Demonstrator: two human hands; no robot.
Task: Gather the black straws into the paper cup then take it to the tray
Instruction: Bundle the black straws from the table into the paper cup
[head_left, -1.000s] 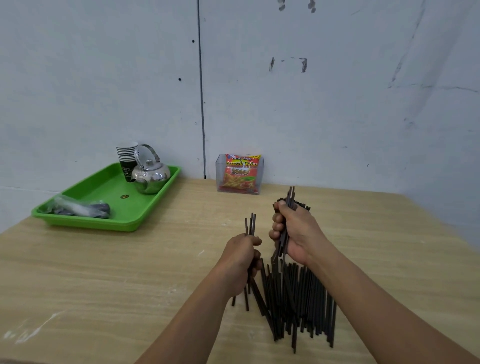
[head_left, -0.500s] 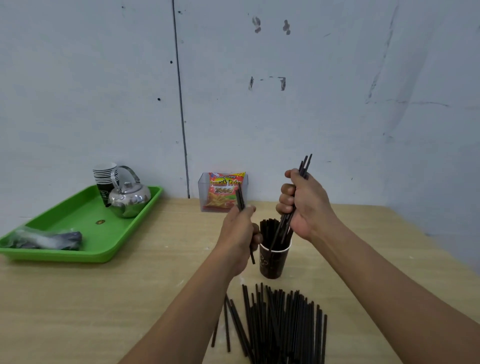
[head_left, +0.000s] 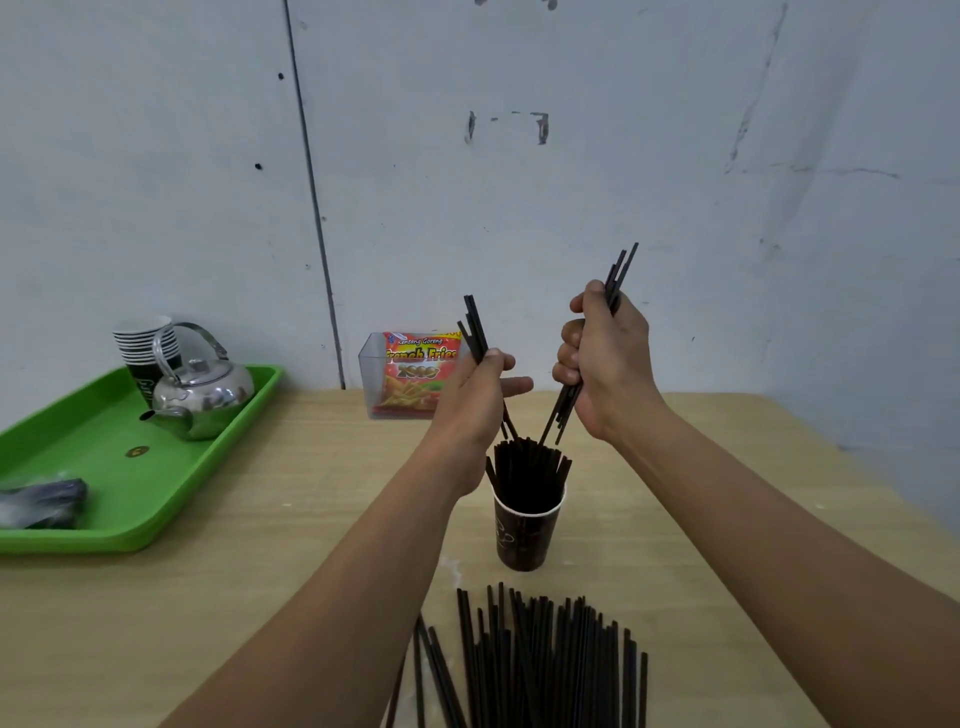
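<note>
Both hands, left (head_left: 475, 395) and right (head_left: 605, 364), lowered gripped straws (head_left: 563, 410) nearer paper cup (head_left: 524, 535).

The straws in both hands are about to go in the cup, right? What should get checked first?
1. Paper cup standing upright on the table: ok.
2. Left hand gripping its straws above the cup: ok.
3. Right hand gripping its straws, lower ends aimed at the cup mouth: ok.
4. Room left in the cup: cannot tell, it already looks packed.
5. All straws gathered: not ok, a loose straw pile lies on the table.
6. Space on the green tray for the cup: ok.
</note>
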